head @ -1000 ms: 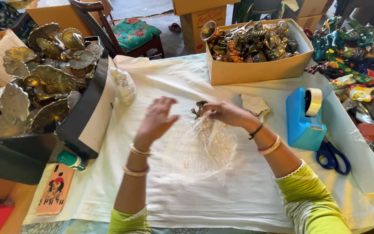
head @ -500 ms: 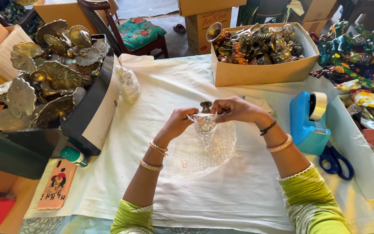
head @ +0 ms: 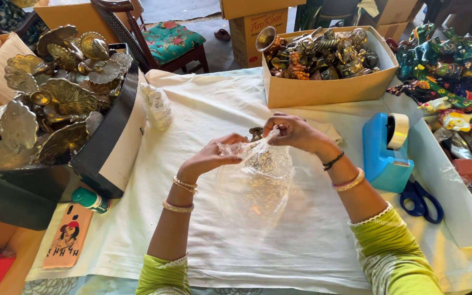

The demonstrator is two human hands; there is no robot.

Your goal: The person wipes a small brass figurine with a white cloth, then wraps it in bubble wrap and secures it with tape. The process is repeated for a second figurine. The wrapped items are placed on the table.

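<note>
Looking down, I see my hands meeting over the white sheet (head: 247,109), just on my side of the cardboard box of brass figures (head: 323,87). Both pinch the gathered mouth of a clear plastic bag (head: 263,180): my left hand (head: 214,158) grips the crinkled film from the left, my right hand (head: 293,133) from the right and slightly nearer the box. A small brass piece (head: 255,133) peeks out between them. The bag's long axis runs from the box back toward me, its body hanging below my fingers. Right of it stands the blue tape dispenser (head: 383,158).
</note>
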